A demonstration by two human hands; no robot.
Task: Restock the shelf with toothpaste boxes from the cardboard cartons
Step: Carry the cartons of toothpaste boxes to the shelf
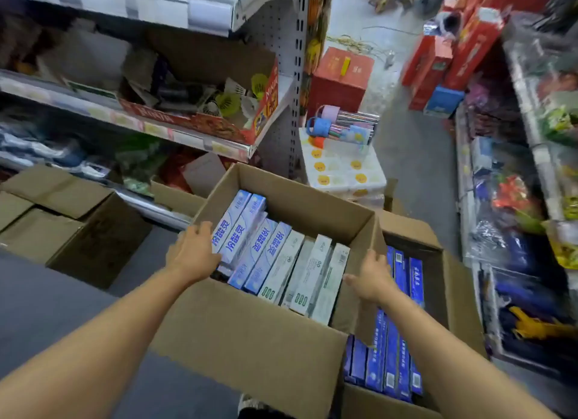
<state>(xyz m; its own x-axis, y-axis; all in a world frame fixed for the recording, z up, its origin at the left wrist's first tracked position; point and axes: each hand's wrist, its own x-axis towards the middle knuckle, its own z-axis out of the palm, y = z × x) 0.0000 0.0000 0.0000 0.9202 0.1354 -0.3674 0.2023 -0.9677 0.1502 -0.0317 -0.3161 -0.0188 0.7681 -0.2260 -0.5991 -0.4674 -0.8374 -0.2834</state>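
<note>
Gripping carton [250, 334] walls: left hand [194, 253] fingers curled beside toothpaste boxes [275, 256], right hand [372, 278] opposite.

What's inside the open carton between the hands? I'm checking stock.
The open carton holds toothpaste boxes: white-and-blue ones left, white-and-green ones right. Any layers beneath are covered.

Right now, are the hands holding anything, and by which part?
Both hands are on the open carton: left hand holds its left wall's rim, right hand holds the right wall's rim. Neither holds a toothpaste box.
</note>
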